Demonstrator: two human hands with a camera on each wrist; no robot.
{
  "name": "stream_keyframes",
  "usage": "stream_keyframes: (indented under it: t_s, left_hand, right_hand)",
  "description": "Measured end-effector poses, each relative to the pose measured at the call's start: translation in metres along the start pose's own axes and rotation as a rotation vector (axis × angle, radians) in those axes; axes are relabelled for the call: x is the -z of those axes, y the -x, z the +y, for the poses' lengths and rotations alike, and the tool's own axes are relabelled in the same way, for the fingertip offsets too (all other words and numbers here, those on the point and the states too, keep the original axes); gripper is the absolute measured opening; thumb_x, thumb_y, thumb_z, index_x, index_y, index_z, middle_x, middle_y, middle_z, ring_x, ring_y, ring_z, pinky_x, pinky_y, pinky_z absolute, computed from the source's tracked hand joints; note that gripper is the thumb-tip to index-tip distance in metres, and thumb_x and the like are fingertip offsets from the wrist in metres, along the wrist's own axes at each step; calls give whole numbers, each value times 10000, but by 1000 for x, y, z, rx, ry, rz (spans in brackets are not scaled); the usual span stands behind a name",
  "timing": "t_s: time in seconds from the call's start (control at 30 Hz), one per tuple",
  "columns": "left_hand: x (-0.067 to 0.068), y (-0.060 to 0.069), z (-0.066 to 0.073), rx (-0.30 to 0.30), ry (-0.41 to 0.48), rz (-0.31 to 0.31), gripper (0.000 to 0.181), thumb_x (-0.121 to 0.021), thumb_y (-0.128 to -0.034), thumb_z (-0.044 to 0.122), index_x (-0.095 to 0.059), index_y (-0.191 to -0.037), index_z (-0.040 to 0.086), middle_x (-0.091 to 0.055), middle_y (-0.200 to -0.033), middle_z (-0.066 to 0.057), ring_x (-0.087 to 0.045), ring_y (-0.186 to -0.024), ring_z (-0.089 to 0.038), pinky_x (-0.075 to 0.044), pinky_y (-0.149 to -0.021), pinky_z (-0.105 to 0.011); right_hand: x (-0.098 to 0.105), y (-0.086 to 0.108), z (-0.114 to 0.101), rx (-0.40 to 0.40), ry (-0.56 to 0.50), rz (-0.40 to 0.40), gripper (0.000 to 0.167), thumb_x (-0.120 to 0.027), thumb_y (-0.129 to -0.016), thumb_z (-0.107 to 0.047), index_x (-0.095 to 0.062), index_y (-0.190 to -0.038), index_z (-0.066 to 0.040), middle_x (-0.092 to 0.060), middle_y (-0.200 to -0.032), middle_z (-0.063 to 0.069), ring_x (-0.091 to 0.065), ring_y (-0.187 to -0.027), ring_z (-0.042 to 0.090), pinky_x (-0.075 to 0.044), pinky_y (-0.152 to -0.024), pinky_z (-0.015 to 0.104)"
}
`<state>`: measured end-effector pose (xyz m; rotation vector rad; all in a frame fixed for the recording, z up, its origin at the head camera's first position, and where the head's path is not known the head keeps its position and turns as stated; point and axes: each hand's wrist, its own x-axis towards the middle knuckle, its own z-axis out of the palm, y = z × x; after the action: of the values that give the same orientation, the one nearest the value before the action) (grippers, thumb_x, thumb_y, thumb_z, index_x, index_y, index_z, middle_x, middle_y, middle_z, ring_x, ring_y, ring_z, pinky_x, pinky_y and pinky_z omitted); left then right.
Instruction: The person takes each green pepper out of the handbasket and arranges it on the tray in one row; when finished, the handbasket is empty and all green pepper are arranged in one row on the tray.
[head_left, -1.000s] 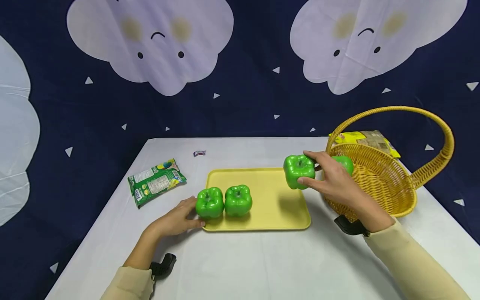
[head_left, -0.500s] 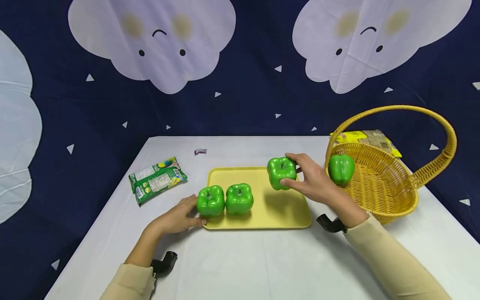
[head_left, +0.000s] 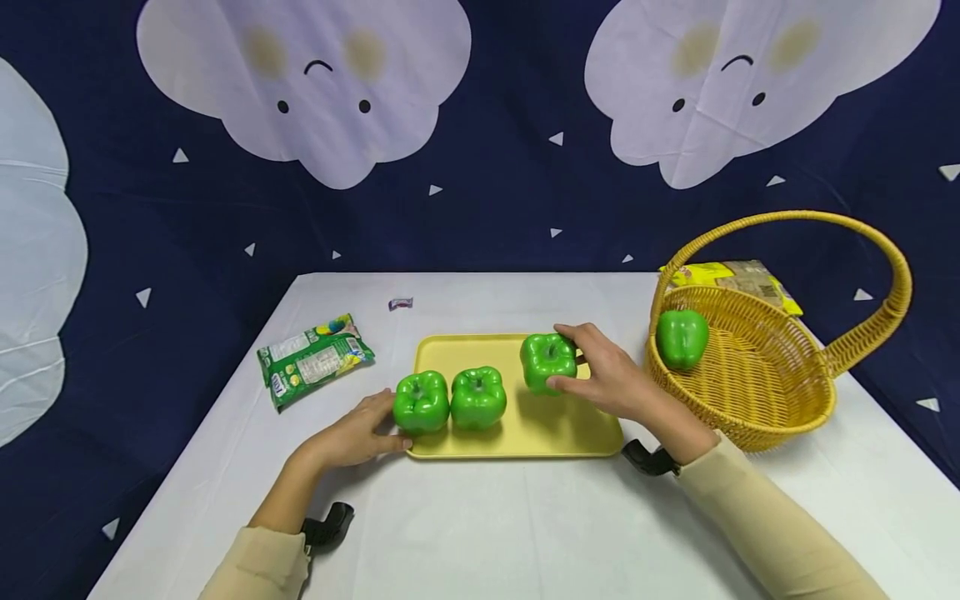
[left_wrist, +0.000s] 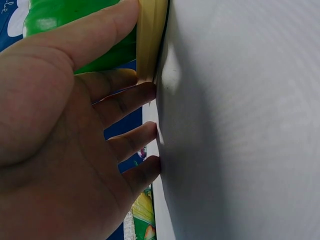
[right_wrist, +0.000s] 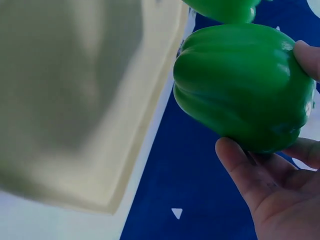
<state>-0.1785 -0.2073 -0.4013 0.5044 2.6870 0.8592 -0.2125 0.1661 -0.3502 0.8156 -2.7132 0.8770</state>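
Observation:
My right hand (head_left: pixel 607 375) holds a green bell pepper (head_left: pixel 548 363) between thumb and fingers, just above the right half of a yellow tray (head_left: pixel 577 429). In the right wrist view, the same pepper (right_wrist: pixel 240 85) hangs apart from the tray surface (right_wrist: pixel 75 100). Two more green bell peppers, a left one (head_left: pixel 421 402) and one beside it (head_left: pixel 478 398), sit side by side on the tray's left half. My left hand (head_left: pixel 352 433) rests at the tray's left front corner. Its thumb touches the tray rim (left_wrist: pixel 150 40) and its spread, fairly straight fingers reach the table.
A wicker basket (head_left: pixel 780 400) with a tall handle stands at the right, one green bell pepper (head_left: pixel 682 339) inside. Behind it lies a yellow snack bag (head_left: pixel 750 279). A green snack packet (head_left: pixel 315 360) lies at the left, and a small wrapped candy (head_left: pixel 401 304) lies behind the tray.
My right hand has carried the bell pepper leftward from beside the basket and then lowered it toward the tray. My left hand has stayed in place.

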Motion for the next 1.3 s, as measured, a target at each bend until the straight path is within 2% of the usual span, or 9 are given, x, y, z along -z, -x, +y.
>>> stream_keyframes:
  t_s: [0.4, 1.0, 1.3]
  left_hand:
    - [1, 1, 3, 13, -7, -1, 793, -710, -817, 372, -343, -1447, 61, -306, -1509, -236, -179, -1413, -473, -166, -1139, -640]
    - [1, 1, 2, -16, -6, 3, 748, -712, -818, 353, -376, -1428, 79, -337, -1498, -219, -187, -1405, -486, -167, -1129, -654]
    - [2, 2, 4, -16, -8, 7, 747, -715, -817, 353, -381, -1422, 68, -346, -1494, -219, -190, -1403, -489, -170, -1130, -652]
  right_hand:
    - [-16, 5, -1, -38, 21, -95, 744, -742, -793, -360, -409, -1396, -79, -516, -1204, 109, -590, -960, 202, -537, -826, 373]
    - [-24, 9, -2, -37, 54, -115, 731, -734, -782, -430, -450, -1367, -96, -530, -1185, 76, -584, -989, 204, -533, -838, 403]
    - [-26, 11, -3, -5, 56, -102, 722, -733, -782, -433, -458, -1357, -95, -538, -1187, 68, -584, -981, 188, -532, -833, 384]
